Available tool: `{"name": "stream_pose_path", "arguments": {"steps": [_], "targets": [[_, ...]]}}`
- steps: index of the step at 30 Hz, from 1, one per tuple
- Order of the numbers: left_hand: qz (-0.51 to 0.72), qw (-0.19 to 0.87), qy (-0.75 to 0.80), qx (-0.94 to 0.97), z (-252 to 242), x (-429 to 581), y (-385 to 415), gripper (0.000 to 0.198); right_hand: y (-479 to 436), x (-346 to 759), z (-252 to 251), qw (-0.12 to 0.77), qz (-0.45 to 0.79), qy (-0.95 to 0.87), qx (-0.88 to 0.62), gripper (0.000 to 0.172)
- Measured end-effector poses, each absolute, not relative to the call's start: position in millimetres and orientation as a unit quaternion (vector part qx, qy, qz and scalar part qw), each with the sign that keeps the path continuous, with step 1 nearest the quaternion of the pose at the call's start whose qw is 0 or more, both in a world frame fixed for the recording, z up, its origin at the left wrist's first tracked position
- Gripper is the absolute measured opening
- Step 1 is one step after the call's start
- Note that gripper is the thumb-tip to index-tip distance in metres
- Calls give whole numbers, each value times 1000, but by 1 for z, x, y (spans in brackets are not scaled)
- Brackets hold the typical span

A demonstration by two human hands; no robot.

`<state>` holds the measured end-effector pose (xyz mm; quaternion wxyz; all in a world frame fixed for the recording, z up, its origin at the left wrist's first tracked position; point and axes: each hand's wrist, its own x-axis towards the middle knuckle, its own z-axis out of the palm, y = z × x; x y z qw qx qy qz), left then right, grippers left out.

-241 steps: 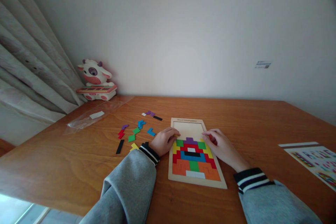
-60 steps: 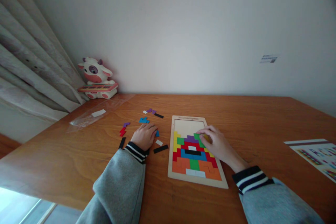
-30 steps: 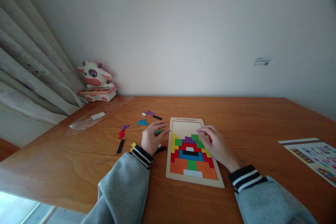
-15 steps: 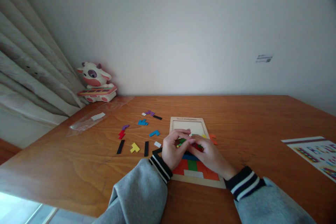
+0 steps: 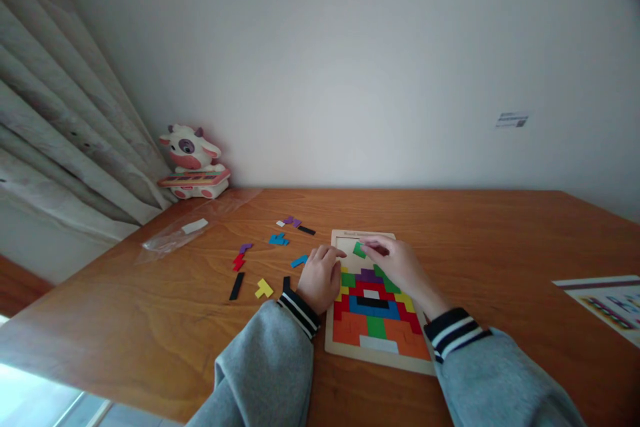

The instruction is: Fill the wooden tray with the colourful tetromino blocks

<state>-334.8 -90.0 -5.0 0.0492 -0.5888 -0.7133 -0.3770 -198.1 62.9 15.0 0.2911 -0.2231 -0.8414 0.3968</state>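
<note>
Evidently the work in hand is fitting a loose green block (image 5: 359, 250) into the wooden tray (image 5: 350, 351), whose lower part is filled with coloured pieces. The right hand (image 5: 400, 265) has the green block pinched at one corner between thumb and fingertips, set at a slant over the bare upper part of the tray; whether it touches the board below cannot be told. The left hand (image 5: 320, 280) is at the left edge of the tray, fingers bent, forefinger reaching over the rim. Nothing shows in its grip, but the palm is hidden, so whether it holds anything cannot be told, nor whether it presses on the rim.

Inside the tray, a purple piece (image 5: 369, 275) stands at the upper edge of the filled part, with green pieces on both sides of it. Left of the tray, loose pieces lie on the worktop (image 5: 475, 247): a yellow block (image 5: 264, 289), a black strip (image 5: 237, 286), a red block (image 5: 239, 262) touching or just beside a purple block (image 5: 245, 248), and blue blocks (image 5: 279, 239) farther back.

As a judgement, the next move calls for turning the green block until its stepped edge matches a gap along the uneven top row, then lowering it flat. The left hand could steady the tray or nudge the block square; a crooked entry might ride up on its neighbours.
</note>
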Motion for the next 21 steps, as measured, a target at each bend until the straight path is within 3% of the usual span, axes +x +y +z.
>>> {"name": "stream_pose_path", "arguments": {"steps": [9, 21], "targets": [[-324, 27, -745, -583, -5, -330, -92, 25, 59, -209, -10, 256, 364, -877, -179, 14], [-302, 36, -748, -590, -4, -329, -91, 23, 59, -208, -13, 236, 280, -914, -173, 19]]}}
